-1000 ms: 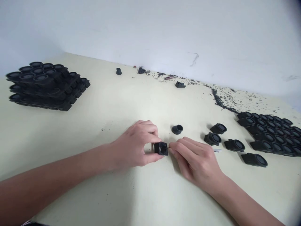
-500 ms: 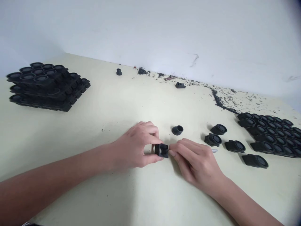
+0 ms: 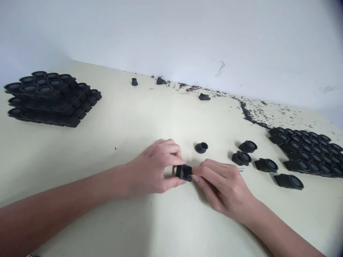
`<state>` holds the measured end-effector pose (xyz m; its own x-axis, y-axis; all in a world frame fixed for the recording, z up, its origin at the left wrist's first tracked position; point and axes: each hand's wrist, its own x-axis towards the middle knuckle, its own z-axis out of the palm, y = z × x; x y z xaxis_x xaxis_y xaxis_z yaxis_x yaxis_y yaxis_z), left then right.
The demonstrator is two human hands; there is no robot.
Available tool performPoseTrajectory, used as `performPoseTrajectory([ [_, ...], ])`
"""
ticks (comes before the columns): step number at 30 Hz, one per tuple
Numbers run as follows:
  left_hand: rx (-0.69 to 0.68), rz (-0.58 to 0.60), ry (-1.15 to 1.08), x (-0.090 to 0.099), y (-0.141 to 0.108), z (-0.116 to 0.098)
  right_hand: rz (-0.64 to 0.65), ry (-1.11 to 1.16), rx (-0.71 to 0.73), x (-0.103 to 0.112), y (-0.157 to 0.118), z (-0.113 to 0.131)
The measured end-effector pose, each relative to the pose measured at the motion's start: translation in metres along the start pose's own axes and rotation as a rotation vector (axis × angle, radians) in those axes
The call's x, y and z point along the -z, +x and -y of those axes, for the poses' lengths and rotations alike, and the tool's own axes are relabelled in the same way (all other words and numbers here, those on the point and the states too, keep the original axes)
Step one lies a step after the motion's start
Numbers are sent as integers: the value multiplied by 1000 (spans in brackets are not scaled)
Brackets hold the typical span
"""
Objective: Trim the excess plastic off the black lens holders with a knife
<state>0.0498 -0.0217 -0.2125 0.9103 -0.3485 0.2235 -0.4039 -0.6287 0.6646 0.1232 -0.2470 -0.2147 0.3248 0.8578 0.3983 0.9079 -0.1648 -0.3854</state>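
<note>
My left hand [image 3: 163,166] pinches a small hollow black block [image 3: 183,172] between thumb and fingers, its open side facing up and to the right. At the block's right edge, the fingertips of my right hand [image 3: 221,185] are pressed together. A slim silvery tool [image 3: 242,169] pokes out behind the right hand; most of it is hidden by the fingers. Just beyond the hands lies a short black flanged tube [image 3: 201,147]. Several loose black parts with round tops [image 3: 266,165] sit to the right.
Stacked black parts [image 3: 43,100] stand at the left, and rows of similar ones [image 3: 308,151] at the right. Black shavings [image 3: 249,114] lie along the wall with a thin reddish tool [image 3: 193,89]. A black block [image 3: 204,96] and another tube [image 3: 134,81] are farther back.
The held block has tipped slightly, and the right fingertips have shifted a little against its edge. The silvery tool end has moved slightly up and left. The view has shifted slightly.
</note>
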Motion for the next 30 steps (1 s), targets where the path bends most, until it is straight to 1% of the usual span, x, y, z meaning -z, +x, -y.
performPoseTrajectory([
  [3,13,-1,1,0,0,-1,-52,-46,-50,0,1,0],
  [4,19,1,5,0,0,-1,-61,-38,-44,0,1,0],
  [6,22,0,10,0,0,-2,-20,6,-3,0,1,0],
  [8,29,-1,4,0,0,-2,12,17,-10,0,1,-1],
  [12,53,-1,1,2,1,-3,-77,-65,-88,-1,0,-2],
  [15,40,11,25,2,2,-4,-126,-58,-103,-1,0,-1],
  [18,25,16,55,2,1,-4,-159,-59,-155,1,1,1],
  [21,30,-21,49,1,1,-2,-150,-55,-184,3,2,2],
  [26,108,-92,-8,-1,-1,-2,-126,-32,-215,3,3,2],
  [30,106,-114,12,-1,-1,-5,-113,-21,-227,4,2,3],
])
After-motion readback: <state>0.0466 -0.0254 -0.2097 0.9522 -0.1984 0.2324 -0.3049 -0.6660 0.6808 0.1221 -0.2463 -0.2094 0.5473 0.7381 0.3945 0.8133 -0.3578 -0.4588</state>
